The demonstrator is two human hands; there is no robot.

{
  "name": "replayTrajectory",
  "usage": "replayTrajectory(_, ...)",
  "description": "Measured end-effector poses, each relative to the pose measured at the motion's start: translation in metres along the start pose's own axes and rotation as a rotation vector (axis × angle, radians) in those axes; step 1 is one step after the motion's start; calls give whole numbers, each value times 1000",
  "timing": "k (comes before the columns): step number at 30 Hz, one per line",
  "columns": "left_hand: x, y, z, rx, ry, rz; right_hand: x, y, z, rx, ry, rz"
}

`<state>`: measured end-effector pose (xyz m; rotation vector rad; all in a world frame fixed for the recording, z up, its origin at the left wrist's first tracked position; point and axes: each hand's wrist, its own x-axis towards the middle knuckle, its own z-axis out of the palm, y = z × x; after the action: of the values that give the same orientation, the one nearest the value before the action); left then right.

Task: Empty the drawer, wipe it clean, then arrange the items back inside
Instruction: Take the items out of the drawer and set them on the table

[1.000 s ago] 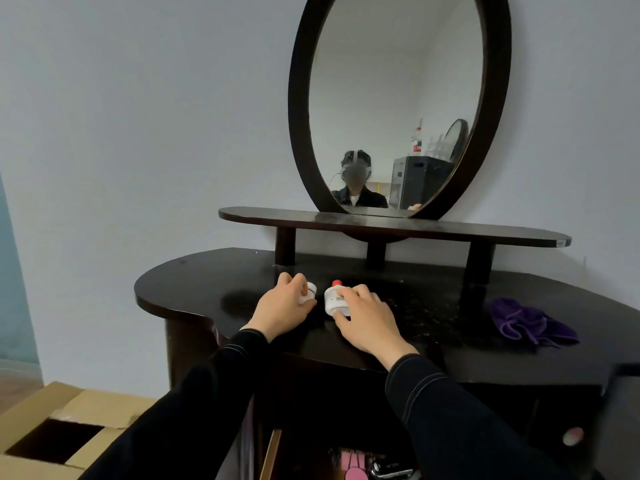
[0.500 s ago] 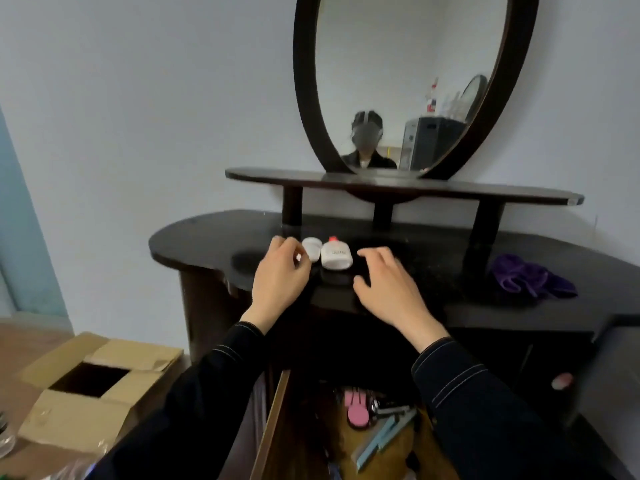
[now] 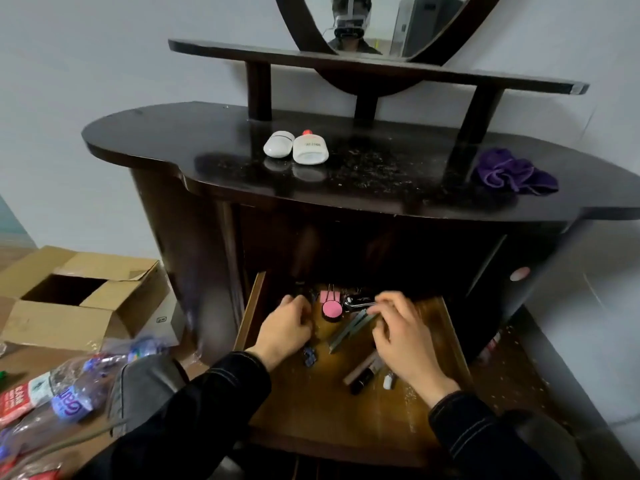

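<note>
Done: a white pod (image 3: 278, 144) and a white bottle (image 3: 310, 148) lie side by side on the desk (image 3: 173, 133), upper centre of the frame. They look like the first things taken out.
Left: the drawer (image 3: 329, 414) stands open at lower centre and holds most of its load. Inside are a pink compact (image 3: 331, 308), a black-and-silver case (image 3: 358, 301), grey strips (image 3: 349, 329), dark tubes (image 3: 362, 375), a white vial (image 3: 388, 381) and a blue bit (image 3: 309, 358). Emptying appears barely begun; wiping and arranging are not yet started.
Cloth: the purple cloth (image 3: 516, 171) sits bunched at the right of the desk, well apart from both hands.
Left hand: the left hand (image 3: 284, 329) is in the drawer's back left, fingers curled downward. Whether they hold anything cannot be told.
Right hand: the right hand (image 3: 403, 336) is over the drawer's right half, with thumb and forefinger close together just beside the case and the strips. Blur hides whether they pinch either one.
Hidden: the drawer's back runs under the desk into shadow. The hands cover what lies beneath them, and the sleeves cut off its front corners.
Unclear: the small things are too blurred to name surely, and the label on the bottle is unreadable.
</note>
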<state>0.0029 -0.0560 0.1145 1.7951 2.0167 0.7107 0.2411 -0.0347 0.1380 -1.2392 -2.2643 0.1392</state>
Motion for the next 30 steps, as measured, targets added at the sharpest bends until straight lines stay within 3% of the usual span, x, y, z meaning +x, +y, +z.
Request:
replayTrajectory(2, 8, -13, 17, 171, -106, -65, -9, 16, 29, -1, -174, 141)
replayTrajectory(6, 24, -28, 32, 274, -125, -139, -4, 22, 60, 29, -399, 233)
replayTrajectory(11, 40, -35, 43, 580, -216, -20, 1, 24, 72, 84, -439, 273)
replayTrajectory(15, 47, -37, 50, 657, -228, -16, 1, 33, 75, 128, -418, 308)
replayTrajectory(20, 46, -38, 43, 559, -152, -14, 2, 36, 76, 170, -395, 339)
replayTrajectory(25, 38, -36, 23, 161, 31, -37, 1, 38, 79, 191, -397, 331)
replayTrajectory(27, 31, -37, 19, -2, 22, -43, 0, 43, 78, 180, -408, 321)
replayTrajectory(30, 22, -33, 22, -1, 1, 32, -2, 56, 75, 78, -504, 232)
